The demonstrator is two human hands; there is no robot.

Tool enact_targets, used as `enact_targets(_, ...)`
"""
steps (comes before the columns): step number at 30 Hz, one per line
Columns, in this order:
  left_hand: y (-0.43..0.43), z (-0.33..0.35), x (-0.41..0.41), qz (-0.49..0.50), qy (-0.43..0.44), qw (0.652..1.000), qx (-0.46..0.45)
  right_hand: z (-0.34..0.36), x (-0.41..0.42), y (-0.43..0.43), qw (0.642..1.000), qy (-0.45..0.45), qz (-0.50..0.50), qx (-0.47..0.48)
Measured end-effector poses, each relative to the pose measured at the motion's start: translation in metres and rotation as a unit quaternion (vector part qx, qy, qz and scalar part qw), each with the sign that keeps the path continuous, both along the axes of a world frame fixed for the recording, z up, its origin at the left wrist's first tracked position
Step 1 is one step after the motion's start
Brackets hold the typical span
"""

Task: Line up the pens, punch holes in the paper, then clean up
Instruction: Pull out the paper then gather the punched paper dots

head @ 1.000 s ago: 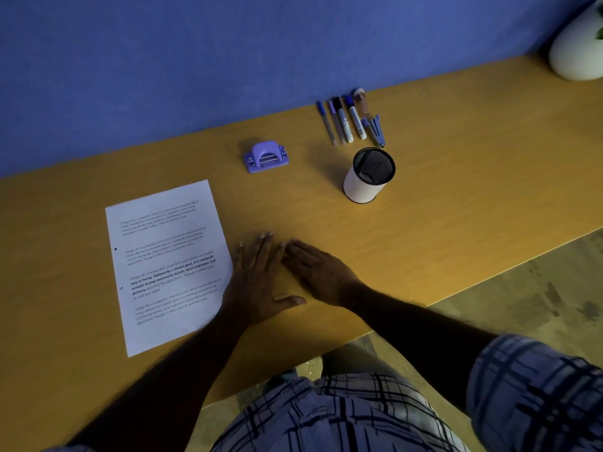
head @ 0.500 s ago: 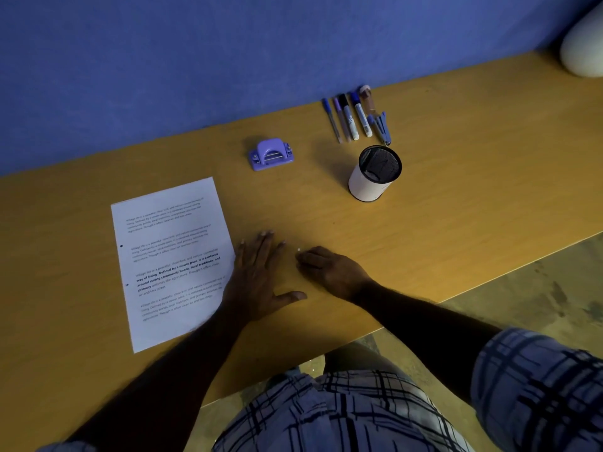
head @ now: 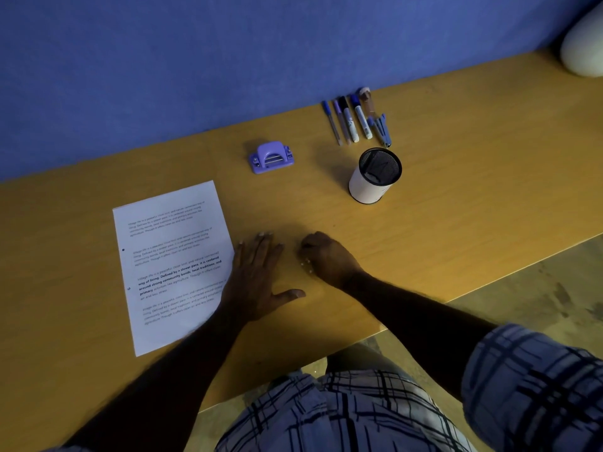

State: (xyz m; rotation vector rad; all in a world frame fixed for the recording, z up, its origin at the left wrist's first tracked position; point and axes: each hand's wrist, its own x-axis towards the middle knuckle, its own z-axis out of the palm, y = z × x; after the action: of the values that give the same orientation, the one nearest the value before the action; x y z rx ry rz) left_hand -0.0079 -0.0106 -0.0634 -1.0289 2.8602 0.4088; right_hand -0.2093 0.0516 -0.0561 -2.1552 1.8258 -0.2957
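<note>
Pens (head: 354, 120) lie side by side in row near wall, above mesh cup (head: 375, 181). Paper (head: 169, 243) flat on desk (head: 456, 207), two holes on its left edge: punching looks done. Hole punch (head: 271, 157) parked well apart.

Left hand (head: 257, 275) spread flat, just beside paper's right edge, likely as a barrier. Right hand (head: 326, 256) curled, knuckles up, over white specks (head: 306, 265), probably raking up punch scraps. Whether any are pinched is hidden.

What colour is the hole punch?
Light purple: the hole punch shows best in the head view, beyond the paper.
</note>
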Motion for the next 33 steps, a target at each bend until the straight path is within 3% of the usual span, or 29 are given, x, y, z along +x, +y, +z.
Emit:
enact_targets(3,-0.001,0.001,0.000,0.005,-0.013,1.000,-0.004,0.007,-0.004,-0.007,0.977,-0.173,-0.123,-0.002)
enact_targets(5,-0.002,0.001,0.000,0.010,-0.010,1.000,-0.001,0.011,-0.009,-0.009,0.916,-0.311,-0.246,0.060)
enact_targets(6,-0.001,0.002,-0.001,0.010,-0.008,1.000,0.001,0.014,-0.012,-0.010,0.860,-0.397,-0.305,0.102)
enact_targets(8,-0.001,0.002,-0.002,0.009,-0.001,1.000,0.002,0.019,-0.015,-0.010,0.708,-0.575,-0.372,0.169)
enact_targets(11,0.000,0.002,-0.006,0.003,0.004,1.000,0.008,0.026,-0.019,-0.007,0.527,-0.725,-0.388,0.216)
enact_targets(16,-0.003,0.005,-0.017,-0.001,0.010,1.000,0.014,0.031,-0.018,0.001,0.338,-0.844,-0.355,0.218)
enact_targets(19,-0.009,0.008,-0.026,-0.007,0.022,1.000,0.021,0.038,-0.020,0.003,0.277,-0.883,-0.316,0.207)
enact_targets(23,-0.018,0.011,-0.039,-0.018,0.022,0.999,0.025,0.055,-0.038,-0.004,0.229,-0.913,-0.299,0.158)
enact_targets(27,-0.025,0.016,-0.058,-0.021,0.013,1.000,0.009,0.078,-0.075,-0.018,0.251,-0.915,-0.299,0.097)
enact_targets(28,-0.026,0.017,-0.062,-0.023,0.014,1.000,0.007,0.083,-0.085,-0.021,0.273,-0.907,-0.310,0.079)
enact_targets(30,-0.029,0.019,-0.071,-0.029,0.016,0.999,0.003,0.091,-0.105,-0.027,0.349,-0.869,-0.349,0.031)
enact_targets(33,-0.033,0.020,-0.082,-0.033,0.001,0.999,-0.003,0.094,-0.132,-0.032,0.516,-0.746,-0.420,-0.033)
